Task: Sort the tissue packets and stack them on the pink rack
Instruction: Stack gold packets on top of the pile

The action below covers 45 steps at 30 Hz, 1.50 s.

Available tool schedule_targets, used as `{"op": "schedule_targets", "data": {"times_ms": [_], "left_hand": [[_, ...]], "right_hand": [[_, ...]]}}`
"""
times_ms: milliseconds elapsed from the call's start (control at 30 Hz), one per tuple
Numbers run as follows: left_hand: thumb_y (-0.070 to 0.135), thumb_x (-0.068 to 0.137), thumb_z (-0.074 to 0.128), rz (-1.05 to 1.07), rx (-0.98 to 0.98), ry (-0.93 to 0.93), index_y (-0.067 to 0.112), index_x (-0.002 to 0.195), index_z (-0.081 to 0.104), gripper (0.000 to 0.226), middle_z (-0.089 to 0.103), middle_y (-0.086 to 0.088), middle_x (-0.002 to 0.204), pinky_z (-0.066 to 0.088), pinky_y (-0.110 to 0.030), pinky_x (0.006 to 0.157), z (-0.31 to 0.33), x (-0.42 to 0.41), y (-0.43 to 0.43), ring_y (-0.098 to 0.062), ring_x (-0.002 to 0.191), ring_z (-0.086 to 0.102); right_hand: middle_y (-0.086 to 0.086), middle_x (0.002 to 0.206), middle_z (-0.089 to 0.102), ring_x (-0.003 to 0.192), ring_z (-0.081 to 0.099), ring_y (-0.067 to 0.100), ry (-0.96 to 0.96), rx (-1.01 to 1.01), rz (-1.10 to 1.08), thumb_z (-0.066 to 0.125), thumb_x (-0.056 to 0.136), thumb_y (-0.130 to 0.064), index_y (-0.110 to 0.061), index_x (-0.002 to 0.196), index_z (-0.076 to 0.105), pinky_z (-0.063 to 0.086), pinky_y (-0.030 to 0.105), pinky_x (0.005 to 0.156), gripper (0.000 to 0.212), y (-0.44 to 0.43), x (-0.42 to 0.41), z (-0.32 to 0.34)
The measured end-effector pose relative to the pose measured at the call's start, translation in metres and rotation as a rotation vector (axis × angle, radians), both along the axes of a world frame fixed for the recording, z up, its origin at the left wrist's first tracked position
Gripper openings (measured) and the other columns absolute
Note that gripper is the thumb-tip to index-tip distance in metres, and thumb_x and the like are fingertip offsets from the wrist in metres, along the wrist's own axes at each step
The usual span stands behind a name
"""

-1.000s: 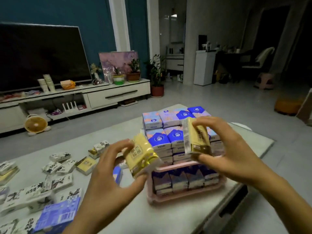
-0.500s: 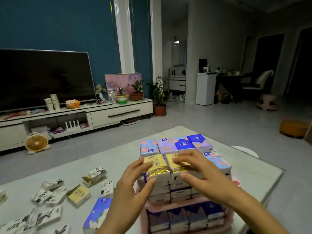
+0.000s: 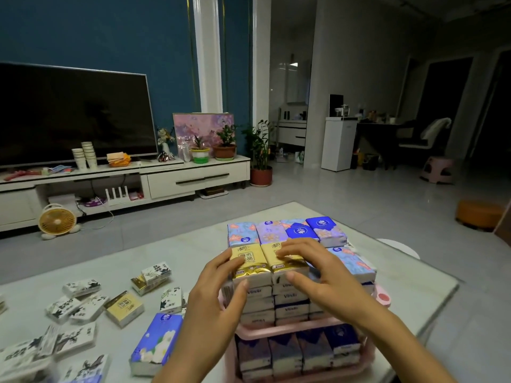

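A pink rack (image 3: 276,331) stands on the table, both tiers filled with blue tissue packets (image 3: 323,228). Two yellow packets lie side by side on the near top of the stack. My left hand (image 3: 213,305) holds the left yellow packet (image 3: 249,255), fingers at its left edge and thumb on its front. My right hand (image 3: 318,275) holds the right yellow packet (image 3: 272,251), with fingers lying over its top and the thumb against its front.
Loose packets lie on the pale table (image 3: 166,244) to the left: several black-and-white ones (image 3: 80,287), a yellow one (image 3: 124,308) and a blue floral one (image 3: 157,344). The table's right edge (image 3: 442,294) runs close behind the rack.
A second ago both hands held the yellow packets in the air before the rack. They have since brought them down onto the top of the stack, where the packets now rest.
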<state>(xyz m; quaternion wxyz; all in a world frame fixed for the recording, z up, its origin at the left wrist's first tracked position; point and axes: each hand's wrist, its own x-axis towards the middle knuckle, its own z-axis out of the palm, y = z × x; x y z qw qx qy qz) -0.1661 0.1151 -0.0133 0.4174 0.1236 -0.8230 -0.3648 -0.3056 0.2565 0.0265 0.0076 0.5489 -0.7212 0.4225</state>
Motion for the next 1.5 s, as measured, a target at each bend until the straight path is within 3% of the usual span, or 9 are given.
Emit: {"op": "schedule_targets", "data": {"times_ms": [167, 333, 533, 667, 833, 1033, 1167, 1300, 1500], "left_hand": [[0.064, 0.072, 0.048, 0.027, 0.075, -0.009, 0.053, 0.113, 0.047, 0.042, 0.036, 0.043, 0.124, 0.035, -0.013, 0.092, 0.001, 0.019, -0.011, 0.019, 0.117, 0.037], [0.053, 0.072, 0.049, 0.225, 0.224, 0.016, 0.06, 0.094, 0.056, 0.023, 0.059, 0.018, 0.114, 0.044, -0.023, 0.089, -0.039, 0.078, -0.056, 0.006, 0.105, 0.054], [0.003, 0.088, 0.054, 0.447, 0.135, -0.374, 0.024, 0.099, 0.059, 0.024, 0.057, 0.0, 0.111, 0.031, 0.006, 0.072, -0.085, 0.148, -0.107, -0.012, 0.107, 0.051], [0.011, 0.09, 0.055, 0.438, 0.053, -0.528, 0.013, 0.118, 0.057, 0.028, 0.053, -0.002, 0.125, 0.029, -0.01, 0.085, -0.083, 0.152, -0.131, -0.013, 0.115, 0.047], [0.025, 0.081, 0.067, 0.412, -0.02, -0.748, 0.009, 0.136, 0.04, 0.063, 0.043, -0.011, 0.14, 0.03, -0.032, 0.105, -0.082, 0.096, -0.191, -0.024, 0.128, 0.039], [0.033, 0.076, 0.074, 0.422, 0.05, -0.985, 0.005, 0.136, 0.035, 0.077, 0.047, -0.015, 0.133, 0.037, -0.031, 0.09, -0.106, 0.049, -0.247, -0.028, 0.118, 0.046], [0.034, 0.072, 0.076, 0.477, 0.031, -0.909, 0.009, 0.141, 0.029, 0.087, 0.04, -0.019, 0.137, 0.036, -0.036, 0.098, -0.112, 0.048, -0.248, -0.031, 0.122, 0.041], [0.03, 0.072, 0.077, 0.567, 0.194, -0.541, 0.014, 0.147, 0.009, 0.102, 0.023, -0.015, 0.142, 0.035, -0.033, 0.103, -0.085, 0.091, -0.209, -0.028, 0.127, 0.034], [0.034, 0.062, 0.08, 0.87, 0.247, -0.554, 0.009, 0.128, 0.044, 0.08, 0.04, -0.017, 0.126, 0.038, -0.036, 0.1, -0.068, 0.275, -0.151, -0.021, 0.112, 0.041]], "right_hand": [[-0.042, 0.13, 0.03, 0.127, 0.022, -0.019, -0.015, -0.062, -0.042, 0.054, 0.077, -0.046, -0.056, 0.117, 0.038, 0.022, 0.0, 0.097, 0.044, 0.006, 0.02, 0.005], [-0.018, 0.108, 0.056, 0.104, 0.053, -0.002, 0.009, -0.388, 0.145, 0.051, 0.081, -0.026, -0.027, 0.11, 0.055, 0.038, 0.007, 0.086, 0.03, -0.019, 0.09, -0.04], [-0.012, 0.123, 0.054, 0.112, 0.041, 0.001, 0.011, 0.187, 0.264, 0.037, 0.082, -0.039, -0.045, 0.121, 0.029, 0.032, 0.018, 0.098, 0.04, -0.091, 0.163, -0.184], [-0.006, 0.103, 0.066, 0.099, 0.052, 0.008, 0.202, 0.215, 0.113, 0.043, 0.076, -0.04, -0.025, 0.104, 0.062, 0.033, 0.02, 0.091, 0.036, -0.105, 0.178, -0.208], [-0.009, 0.108, 0.062, 0.097, 0.06, 0.011, 0.225, 0.243, 0.03, 0.044, 0.079, -0.041, -0.028, 0.099, 0.061, 0.028, 0.018, 0.091, 0.029, -0.109, 0.173, -0.217], [-0.012, 0.106, 0.061, 0.099, 0.052, 0.005, 0.16, 0.225, 0.003, 0.044, 0.078, -0.037, -0.027, 0.098, 0.06, 0.027, 0.018, 0.09, 0.027, -0.112, 0.176, -0.214], [-0.012, 0.106, 0.061, 0.098, 0.054, 0.006, 0.157, 0.264, -0.008, 0.045, 0.078, -0.037, -0.027, 0.098, 0.059, 0.027, 0.02, 0.089, 0.027, -0.112, 0.175, -0.212], [-0.008, 0.108, 0.061, 0.1, 0.058, 0.012, 0.118, 0.275, 0.019, 0.044, 0.079, -0.035, -0.024, 0.1, 0.059, 0.025, 0.02, 0.091, 0.028, -0.111, 0.172, -0.215], [-0.006, 0.121, 0.058, 0.113, 0.051, 0.014, 0.064, 0.232, 0.046, 0.033, 0.082, -0.042, -0.021, 0.108, 0.061, 0.014, 0.011, 0.095, 0.044, -0.111, 0.167, -0.22]]}}
